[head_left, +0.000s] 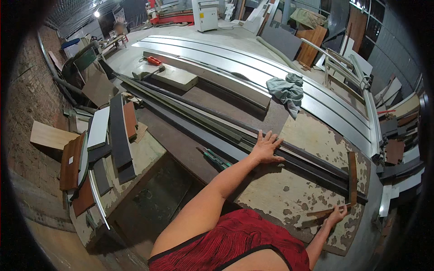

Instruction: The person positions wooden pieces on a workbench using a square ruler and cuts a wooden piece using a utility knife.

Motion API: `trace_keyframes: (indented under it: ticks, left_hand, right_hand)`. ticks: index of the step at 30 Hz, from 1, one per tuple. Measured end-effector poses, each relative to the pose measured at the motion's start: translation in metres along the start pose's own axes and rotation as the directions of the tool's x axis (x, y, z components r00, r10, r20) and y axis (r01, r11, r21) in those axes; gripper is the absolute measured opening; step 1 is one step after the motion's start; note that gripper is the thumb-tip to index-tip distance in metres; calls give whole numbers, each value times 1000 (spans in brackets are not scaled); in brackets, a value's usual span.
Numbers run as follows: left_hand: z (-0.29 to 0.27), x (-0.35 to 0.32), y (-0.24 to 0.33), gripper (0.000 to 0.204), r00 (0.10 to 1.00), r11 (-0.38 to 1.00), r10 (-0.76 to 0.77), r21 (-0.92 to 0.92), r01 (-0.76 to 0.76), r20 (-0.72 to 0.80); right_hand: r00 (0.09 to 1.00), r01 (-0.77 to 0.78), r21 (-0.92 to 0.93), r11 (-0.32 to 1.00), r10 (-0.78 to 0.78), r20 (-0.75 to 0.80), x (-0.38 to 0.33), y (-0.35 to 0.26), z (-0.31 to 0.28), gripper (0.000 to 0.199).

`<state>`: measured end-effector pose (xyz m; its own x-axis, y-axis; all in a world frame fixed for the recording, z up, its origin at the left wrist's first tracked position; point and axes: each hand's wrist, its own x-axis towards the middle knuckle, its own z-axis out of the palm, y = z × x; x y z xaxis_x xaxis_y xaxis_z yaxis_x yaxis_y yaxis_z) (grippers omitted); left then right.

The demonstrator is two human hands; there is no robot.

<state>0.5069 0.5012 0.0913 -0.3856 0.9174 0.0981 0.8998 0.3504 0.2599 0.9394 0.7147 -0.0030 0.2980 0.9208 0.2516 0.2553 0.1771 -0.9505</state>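
Note:
My left hand (266, 149) lies with fingers spread across a bundle of long dark strips (316, 173), pressing on them near the middle of the bench. At the right end of the strips sits a brown wooden L-shaped square (352, 176), one arm laid across them and the other pointing back to the left. My right hand (333, 217) is closed on that lower arm, close to the corner. A small pale sliver shows at its fingertips, too small to name. Left of my left forearm, a green-and-black hand tool (216, 159) rests beside the strips.
A grey-green cloth (287, 92) hangs over a long metal bar (226, 81) beyond the strips. Farther left, a red-handled tool (153, 60) and a brush (156, 71) lie by a pale block (178, 80). Board offcuts (120, 135) crowd a lower bench at left. Silver machine rails (325, 108) stretch behind.

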Motion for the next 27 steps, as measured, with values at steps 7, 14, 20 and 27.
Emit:
trace_keyframes:
  ticks: [7,14,20,27]
  left_hand:
    - [4,-1,-5,93,999,1000,3,-10,-4,-38]
    - [6,1,-5,95,1000,1000,0,-8,0,-22]
    - [-6,-2,-2,89,1000,999,-8,-40,7,-16]
    - [6,1,-9,86,994,996,9,-83,-18,-110]
  right_hand:
    - [836,-544,303,782,474,278,25,-29,-25,18]
    - [862,-504,312,805,451,229,21,-65,-24,31]
    - [970,-188,248,950,141,197,5,-172,-28,54]
    - [916,-18,478,878,-176,359,13,-208,-16,23]
